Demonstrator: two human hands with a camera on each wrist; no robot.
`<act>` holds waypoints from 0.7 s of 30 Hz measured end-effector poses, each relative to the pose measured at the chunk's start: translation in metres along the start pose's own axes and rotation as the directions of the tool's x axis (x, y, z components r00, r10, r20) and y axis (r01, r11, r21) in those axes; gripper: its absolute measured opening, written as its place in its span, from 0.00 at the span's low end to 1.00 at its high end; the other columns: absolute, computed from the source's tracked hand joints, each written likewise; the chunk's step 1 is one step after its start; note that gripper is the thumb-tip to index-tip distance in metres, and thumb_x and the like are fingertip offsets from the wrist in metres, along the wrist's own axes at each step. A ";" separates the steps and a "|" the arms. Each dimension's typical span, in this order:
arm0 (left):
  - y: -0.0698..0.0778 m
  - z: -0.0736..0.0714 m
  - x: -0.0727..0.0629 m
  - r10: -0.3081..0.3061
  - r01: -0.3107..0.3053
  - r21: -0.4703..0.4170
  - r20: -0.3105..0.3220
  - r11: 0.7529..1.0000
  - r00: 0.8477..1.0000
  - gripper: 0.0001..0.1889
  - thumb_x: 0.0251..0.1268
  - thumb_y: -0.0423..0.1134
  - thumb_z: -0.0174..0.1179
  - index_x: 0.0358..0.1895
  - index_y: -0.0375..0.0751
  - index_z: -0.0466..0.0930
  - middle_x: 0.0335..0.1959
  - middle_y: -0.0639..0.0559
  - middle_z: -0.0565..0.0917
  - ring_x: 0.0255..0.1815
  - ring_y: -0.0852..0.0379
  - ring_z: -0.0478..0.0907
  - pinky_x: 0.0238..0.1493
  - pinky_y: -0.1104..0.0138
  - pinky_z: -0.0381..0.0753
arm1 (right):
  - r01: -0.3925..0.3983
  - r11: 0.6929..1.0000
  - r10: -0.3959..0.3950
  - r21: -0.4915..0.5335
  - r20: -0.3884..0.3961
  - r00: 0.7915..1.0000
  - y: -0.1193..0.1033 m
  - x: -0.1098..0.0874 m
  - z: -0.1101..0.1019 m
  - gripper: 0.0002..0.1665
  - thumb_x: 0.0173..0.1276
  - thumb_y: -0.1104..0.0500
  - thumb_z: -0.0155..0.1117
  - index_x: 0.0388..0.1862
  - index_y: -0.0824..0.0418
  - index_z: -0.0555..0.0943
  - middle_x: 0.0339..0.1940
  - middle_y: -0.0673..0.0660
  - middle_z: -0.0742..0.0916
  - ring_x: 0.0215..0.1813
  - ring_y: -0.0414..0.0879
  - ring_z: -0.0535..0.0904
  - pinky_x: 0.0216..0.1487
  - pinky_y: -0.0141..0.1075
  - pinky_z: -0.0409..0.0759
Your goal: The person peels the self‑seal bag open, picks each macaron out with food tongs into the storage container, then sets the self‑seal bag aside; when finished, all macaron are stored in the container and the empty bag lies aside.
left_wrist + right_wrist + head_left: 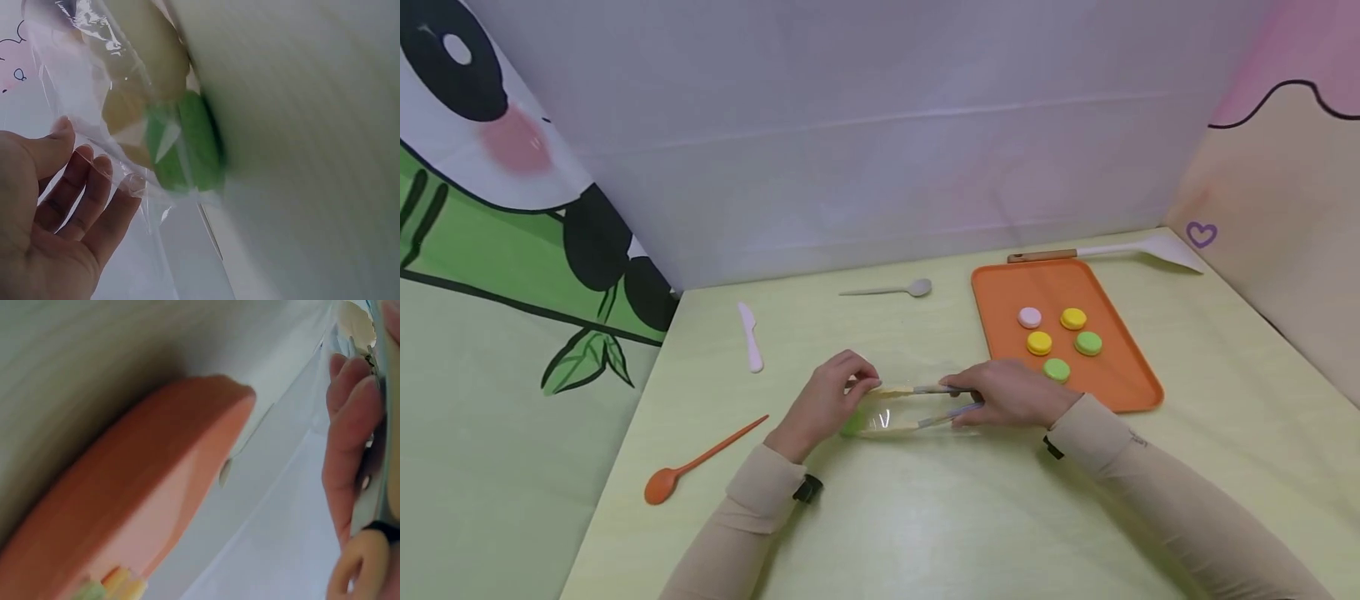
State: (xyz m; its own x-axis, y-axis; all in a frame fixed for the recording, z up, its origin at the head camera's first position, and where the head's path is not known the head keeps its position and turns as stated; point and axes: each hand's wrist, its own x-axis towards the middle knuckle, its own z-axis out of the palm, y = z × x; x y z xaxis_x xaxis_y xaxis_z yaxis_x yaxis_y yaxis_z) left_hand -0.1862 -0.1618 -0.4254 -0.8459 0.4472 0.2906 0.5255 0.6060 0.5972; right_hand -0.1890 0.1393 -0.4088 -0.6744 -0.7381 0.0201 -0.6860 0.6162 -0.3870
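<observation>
My left hand (831,402) pinches the edge of a clear plastic bag (87,81). Inside the bag, at its closed end, lies a green macaron (184,144), low over the table. The cream-coloured tips of a pair of tongs (936,389) reach into the bag, close by the macaron; whether they still squeeze it I cannot tell. My right hand (1015,393) grips the metal arms of the tongs, which stand somewhat spread. Beside that hand is an orange tray (1123,375) bearing yellow macarons (1073,318), green macarons (1087,342) and a pink macaron (1029,317).
An orange spoon (661,486) lies at the left, with a pale pink knife (751,337) farther back. Behind my hands is a grey spoon (917,287). A white spatula (1150,247) with a wooden handle lies behind the tray, near the back wall.
</observation>
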 end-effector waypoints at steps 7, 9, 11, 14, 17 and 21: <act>-0.003 -0.003 -0.002 0.035 -0.033 0.079 -0.024 0.996 0.999 0.02 0.69 0.39 0.64 0.39 0.45 0.83 0.38 0.58 0.80 0.42 0.59 0.77 0.48 0.63 0.82 | 0.016 0.999 -0.016 0.037 0.017 1.000 0.004 0.002 0.002 0.32 0.64 0.43 0.71 0.65 0.54 0.80 0.43 0.43 0.86 0.32 0.35 0.74 0.34 0.29 0.74; -0.004 -0.004 -0.002 0.049 -0.043 0.127 -0.039 0.991 0.998 0.02 0.68 0.39 0.65 0.39 0.45 0.83 0.38 0.58 0.80 0.43 0.58 0.77 0.48 0.61 0.81 | 0.020 0.998 -0.020 0.064 0.012 1.000 0.006 -0.002 0.001 0.31 0.66 0.44 0.71 0.64 0.55 0.80 0.41 0.41 0.85 0.31 0.35 0.73 0.33 0.29 0.74; -0.006 -0.005 -0.002 0.057 -0.049 0.161 -0.049 0.986 0.997 0.02 0.67 0.39 0.65 0.38 0.45 0.83 0.38 0.57 0.81 0.43 0.57 0.77 0.48 0.61 0.80 | 0.018 0.997 -0.018 0.075 -0.002 1.000 0.009 -0.008 -0.001 0.30 0.66 0.44 0.70 0.63 0.55 0.81 0.38 0.39 0.84 0.30 0.34 0.72 0.31 0.29 0.73; -0.009 -0.005 -0.002 0.074 -0.062 0.190 -0.059 0.980 0.996 0.02 0.67 0.38 0.66 0.38 0.45 0.83 0.37 0.57 0.81 0.43 0.56 0.77 0.47 0.61 0.80 | 0.008 0.997 -0.005 0.074 -0.043 0.999 0.016 -0.027 -0.007 0.28 0.66 0.43 0.70 0.61 0.53 0.81 0.36 0.37 0.82 0.30 0.32 0.71 0.31 0.28 0.74; -0.010 -0.007 -0.003 0.070 -0.054 0.197 -0.073 0.979 0.995 0.02 0.66 0.37 0.67 0.37 0.45 0.83 0.37 0.57 0.81 0.43 0.56 0.78 0.46 0.60 0.81 | -0.039 0.995 0.049 0.087 -0.111 0.993 0.024 -0.059 -0.018 0.26 0.66 0.42 0.70 0.60 0.51 0.82 0.33 0.36 0.81 0.30 0.32 0.71 0.31 0.28 0.73; -0.010 -0.009 -0.004 0.039 -0.022 0.196 -0.085 0.980 0.996 0.03 0.66 0.37 0.67 0.37 0.45 0.83 0.36 0.57 0.82 0.43 0.55 0.78 0.47 0.60 0.81 | -0.143 0.984 0.163 0.106 -0.219 0.962 0.037 -0.118 -0.033 0.26 0.66 0.48 0.71 0.61 0.52 0.82 0.27 0.38 0.77 0.26 0.32 0.68 0.26 0.28 0.69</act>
State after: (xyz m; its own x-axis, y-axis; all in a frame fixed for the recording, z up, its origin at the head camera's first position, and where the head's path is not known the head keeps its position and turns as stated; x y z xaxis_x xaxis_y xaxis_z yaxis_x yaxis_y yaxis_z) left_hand -0.1890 -0.1759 -0.4262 -0.8295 0.4131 0.3758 0.5513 0.7133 0.4327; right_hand -0.1439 0.2585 -0.3948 -0.8204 -0.5495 0.1577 -0.5497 0.6824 -0.4818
